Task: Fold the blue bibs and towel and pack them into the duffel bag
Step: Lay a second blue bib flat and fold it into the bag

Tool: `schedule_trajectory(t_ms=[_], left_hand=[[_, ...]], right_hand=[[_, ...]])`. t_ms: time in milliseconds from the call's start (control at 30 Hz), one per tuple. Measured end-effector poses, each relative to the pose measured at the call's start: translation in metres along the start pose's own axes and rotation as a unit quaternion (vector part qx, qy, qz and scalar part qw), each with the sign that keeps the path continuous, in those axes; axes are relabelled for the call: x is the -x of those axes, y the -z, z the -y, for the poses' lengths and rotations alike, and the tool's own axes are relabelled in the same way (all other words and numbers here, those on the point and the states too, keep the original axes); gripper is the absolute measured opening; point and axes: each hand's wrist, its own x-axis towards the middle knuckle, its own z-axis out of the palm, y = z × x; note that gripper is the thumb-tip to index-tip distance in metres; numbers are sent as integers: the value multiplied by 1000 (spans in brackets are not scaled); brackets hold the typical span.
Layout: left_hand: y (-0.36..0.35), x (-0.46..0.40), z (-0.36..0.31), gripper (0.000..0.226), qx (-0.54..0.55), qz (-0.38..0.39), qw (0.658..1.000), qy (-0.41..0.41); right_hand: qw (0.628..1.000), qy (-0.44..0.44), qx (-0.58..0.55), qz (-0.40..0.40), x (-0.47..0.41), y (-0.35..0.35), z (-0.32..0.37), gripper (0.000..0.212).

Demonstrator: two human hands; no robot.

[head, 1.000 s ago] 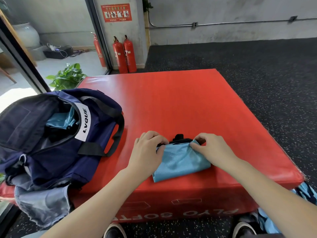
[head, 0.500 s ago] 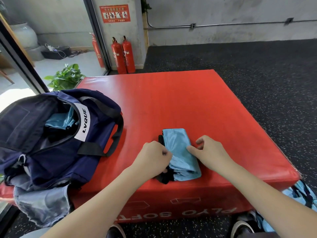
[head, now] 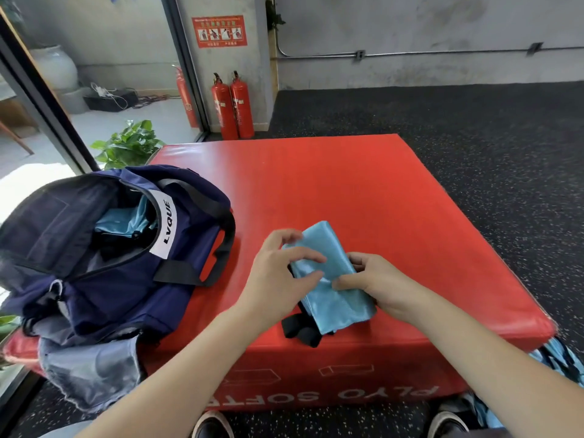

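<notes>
A folded light-blue bib [head: 328,279] with black trim lies near the front edge of the red plyo box [head: 363,197]. My right hand [head: 376,286] grips the bib's right side, thumb on top and fingers curled under. My left hand [head: 278,273] hovers at the bib's left edge with fingers spread and loosely bent, the thumb touching the cloth. The navy duffel bag [head: 104,248] stands unzipped on the box's left side, with blue cloth [head: 126,219] inside it.
More blue-and-black cloth [head: 559,358] hangs beside the box at the lower right. Two red fire extinguishers [head: 232,105] and a potted plant [head: 126,143] stand beyond the box. Dark speckled floor surrounds it. My shoes [head: 211,425] show below.
The bib was turned from a wide fold to a narrow lengthwise bundle. Since half a second ago my left hand has loosened off its left edge and my right hand now grips it, lifting it slightly.
</notes>
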Motion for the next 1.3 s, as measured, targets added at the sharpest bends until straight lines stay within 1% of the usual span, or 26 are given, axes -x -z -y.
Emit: schedule_trajectory(t_ms=[67,133,233,300,433,500,600,667,733,800,867,900,1000,1067,1133,1233,1300], left_hand=[[19,-6,-4,29,41,44,998,-15],[36,-11,-6,32,70,85,994,-8],[57,-12,-3,31,127,184,974,48],[67,-9,-2,26,136,214,964,84],[75,1,0,20,146,161,972,92],[80,9,4,19,160,135,974,88],[92,21,14,24,135,46,987,81],[105,31,19,23,139,-20,986,86],[117,41,24,20,146,-63,983,87],[126,51,28,22,136,-79,984,88],[132,59,32,28,115,-74,986,93],[134,63,34,31,108,-70,987,94],[145,69,41,38,104,-82,987,96],[157,71,47,40,107,-101,984,97],[169,72,53,41,111,-124,981,100],[186,72,66,43,107,-162,975,111],[199,72,78,44,98,-190,969,119]], right_hand=[[999,13,-9,41,4,-3,7,32],[996,24,-1,85,8,-9,13,29],[992,35,24,123,15,-18,19,28],[990,41,39,133,19,-23,24,25],[991,51,31,118,22,-32,30,21],[993,54,28,105,22,-38,32,22],[995,64,26,75,22,-48,34,33],[995,84,-14,55,24,-58,36,38],[992,114,-56,26,26,-72,36,39],[987,141,-70,-30,26,-89,36,38],[979,171,-50,-98,25,-106,39,34],[975,188,-34,-116,25,-114,41,31],[961,251,23,-110,23,-135,51,21],[951,286,63,-102,20,-149,60,23],[949,294,72,-89,15,-165,69,23],[954,280,81,-67,3,-190,80,19],[957,271,94,-51,-7,-208,87,22]])
